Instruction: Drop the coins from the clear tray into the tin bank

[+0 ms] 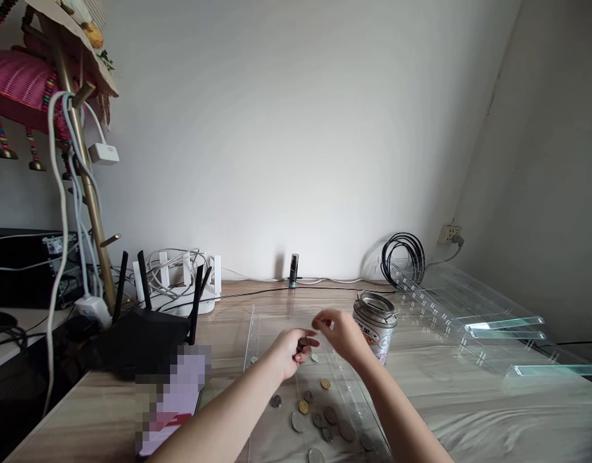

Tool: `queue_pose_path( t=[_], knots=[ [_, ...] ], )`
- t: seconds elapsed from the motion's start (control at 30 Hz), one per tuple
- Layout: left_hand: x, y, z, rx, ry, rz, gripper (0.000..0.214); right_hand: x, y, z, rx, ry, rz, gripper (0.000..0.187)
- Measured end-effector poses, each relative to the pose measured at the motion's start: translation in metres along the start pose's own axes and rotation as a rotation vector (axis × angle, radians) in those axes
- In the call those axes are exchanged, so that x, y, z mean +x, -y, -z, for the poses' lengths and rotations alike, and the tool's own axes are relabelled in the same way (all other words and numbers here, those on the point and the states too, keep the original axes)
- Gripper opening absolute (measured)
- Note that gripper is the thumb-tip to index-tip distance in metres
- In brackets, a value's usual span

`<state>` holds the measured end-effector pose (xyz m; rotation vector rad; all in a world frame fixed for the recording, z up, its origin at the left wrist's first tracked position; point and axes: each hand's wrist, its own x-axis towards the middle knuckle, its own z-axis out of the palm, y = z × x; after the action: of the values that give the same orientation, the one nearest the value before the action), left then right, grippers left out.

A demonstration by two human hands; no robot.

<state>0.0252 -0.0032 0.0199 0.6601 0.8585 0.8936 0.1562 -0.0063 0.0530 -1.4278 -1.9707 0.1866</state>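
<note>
We saw both hands working over a clear tray (271,431) that lay on the wood-patterned worktop (435,405). The left grip (292,354) was closed around a few dark-looking coins (303,347), held above the far half of the tray; the fingers partly hid them, so we could not count them. The right grip (338,329) hung just beside it, slightly higher, with fingers bent toward the thumb, and we could not tell whether anything was pinched between the blurred fingertips.

Below the hands, loose coins lay flat and scattered in the tray, most of them toward its near end. Among them we made out two golden coins, one (325,384) lying farther from us than the other (303,406). A large silver coin (298,422) lay near the second, and a small one (275,401) lay apart to the left.

A metal tin (383,325) with a printed label and a wire clasp stood upright just beyond the right forearm. Farther right we had clear plastic panels (508,334) overlapping on the worktop, and a coil of black cable (387,257) leaned at the wall. On the left we saw a black router (139,337) and a white router (183,302).
</note>
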Motion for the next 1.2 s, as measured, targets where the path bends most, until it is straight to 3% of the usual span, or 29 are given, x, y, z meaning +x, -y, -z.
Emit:
queue_pose_path(
  t=[0.13, 0.23, 0.33, 0.43, 0.5, 0.6, 0.67, 0.77, 0.8, 0.87, 0.93, 1.07, 1.13, 1.2],
  knots=[
    [0.002, 0.0, 0.003, -0.062, -0.052, 0.133, 0.017, 0.007, -0.028, 0.049, -0.261, -0.443, -0.155, 0.022],
    [0.002, 0.002, 0.004, -0.029, -0.03, 0.139, 0.018, 0.011, -0.059, 0.075, -0.406, -0.445, -0.3, 0.021],
    [0.0, 0.003, 0.002, 0.069, 0.052, 0.106, 0.017, 0.011, -0.077, 0.078, -0.423, -0.401, -0.327, 0.022],
    [-0.003, 0.003, 0.0, 0.144, 0.092, 0.061, 0.016, 0.007, -0.075, 0.074, -0.42, -0.399, -0.353, 0.023],
    [-0.003, 0.002, -0.001, 0.168, 0.088, 0.006, 0.017, 0.003, -0.065, 0.071, -0.402, -0.491, -0.327, 0.024],
    [-0.002, 0.001, 0.0, 0.16, 0.051, -0.079, 0.02, -0.002, -0.043, 0.057, -0.262, -0.667, -0.161, 0.029],
    [0.0, 0.002, 0.001, 0.145, 0.042, -0.111, 0.018, -0.003, -0.027, 0.039, -0.079, -0.509, -0.056, 0.03],
    [0.003, 0.003, 0.002, 0.127, 0.069, -0.163, 0.014, -0.003, -0.008, 0.004, 0.133, -0.006, 0.051, 0.026],
    [0.004, 0.004, 0.003, 0.123, 0.082, -0.175, 0.013, -0.002, -0.003, -0.005, 0.155, 0.099, 0.069, 0.024],
    [0.004, 0.004, 0.003, 0.115, 0.089, -0.161, 0.013, -0.001, 0.001, -0.013, 0.151, 0.14, 0.087, 0.022],
    [0.004, 0.004, 0.003, 0.113, 0.063, -0.112, 0.012, 0.0, -0.001, -0.006, 0.099, -0.008, 0.073, 0.021],
    [0.0, 0.002, 0.001, 0.157, 0.005, -0.055, 0.016, 0.005, -0.03, 0.042, -0.143, -0.523, -0.078, 0.023],
    [-0.002, 0.002, 0.001, 0.187, 0.015, -0.066, 0.014, 0.009, -0.055, 0.064, -0.244, -0.574, -0.203, 0.023],
    [-0.004, 0.003, 0.0, 0.208, 0.025, -0.074, 0.012, 0.013, -0.079, 0.075, -0.298, -0.506, -0.307, 0.022]
  ],
)
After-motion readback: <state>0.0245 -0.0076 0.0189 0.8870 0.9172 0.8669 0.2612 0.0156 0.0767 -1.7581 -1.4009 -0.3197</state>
